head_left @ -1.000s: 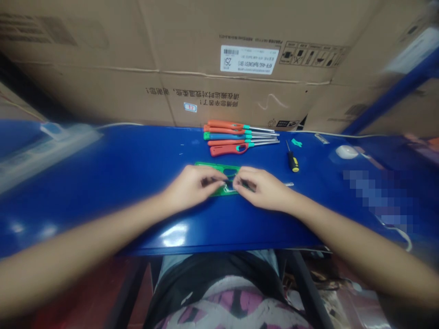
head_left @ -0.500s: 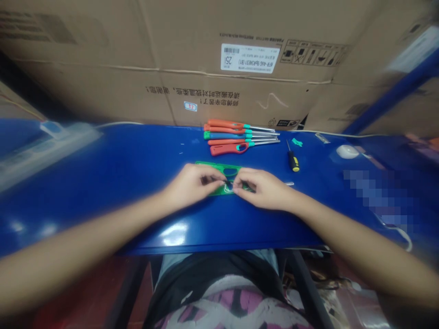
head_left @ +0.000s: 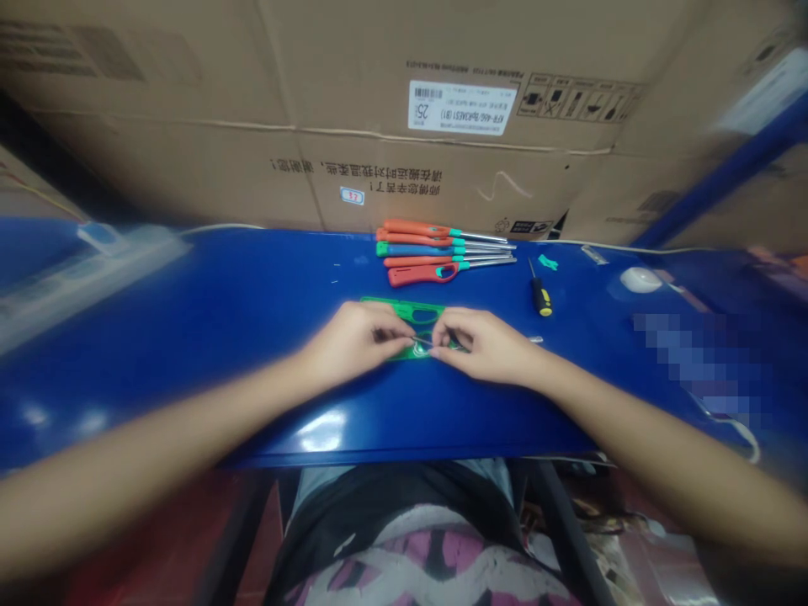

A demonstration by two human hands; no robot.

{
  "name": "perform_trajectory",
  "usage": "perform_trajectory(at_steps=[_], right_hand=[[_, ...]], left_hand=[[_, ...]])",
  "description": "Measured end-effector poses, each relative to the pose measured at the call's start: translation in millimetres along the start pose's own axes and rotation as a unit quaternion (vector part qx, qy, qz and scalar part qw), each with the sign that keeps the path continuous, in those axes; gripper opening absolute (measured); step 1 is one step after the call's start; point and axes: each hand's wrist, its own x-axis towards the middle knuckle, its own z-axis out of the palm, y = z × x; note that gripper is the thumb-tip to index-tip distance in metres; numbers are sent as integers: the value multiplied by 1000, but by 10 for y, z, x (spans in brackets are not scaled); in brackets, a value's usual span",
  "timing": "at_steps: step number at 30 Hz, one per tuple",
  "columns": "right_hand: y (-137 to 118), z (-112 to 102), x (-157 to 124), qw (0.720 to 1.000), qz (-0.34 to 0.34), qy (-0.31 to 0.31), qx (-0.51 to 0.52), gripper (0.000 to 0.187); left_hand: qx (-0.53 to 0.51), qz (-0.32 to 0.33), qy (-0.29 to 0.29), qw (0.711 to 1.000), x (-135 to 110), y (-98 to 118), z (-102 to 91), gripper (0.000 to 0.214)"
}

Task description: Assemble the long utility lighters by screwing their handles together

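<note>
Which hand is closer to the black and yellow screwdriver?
The right hand: the screwdriver lies beyond it, farther out to the right. The left hand is farther off, left of the right hand.

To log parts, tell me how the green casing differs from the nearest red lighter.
The green casing looks opened; the red lighter looks closed. The left hand and right hand partly cover the green casing, whereas the red lighter lies in full view. Both show a loop-shaped opening.
</note>
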Motion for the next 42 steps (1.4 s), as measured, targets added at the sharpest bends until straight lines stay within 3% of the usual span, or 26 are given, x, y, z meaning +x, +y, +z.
perform_trajectory(at_steps=[11, 33, 42], right_hand=[[-11, -4, -13, 1000, 8, 2, -14, 11], [-47, -12, -13, 999, 5, -4, -39, 10], [-44, -12, -14, 999, 2, -4, -46, 11]], left_hand=[[80, 51, -71, 993, -31, 64, -75, 19], [69, 58, -52, 995, -30, 82, -102, 16], [101, 38, -84, 991, -38, 87, -119, 15]])
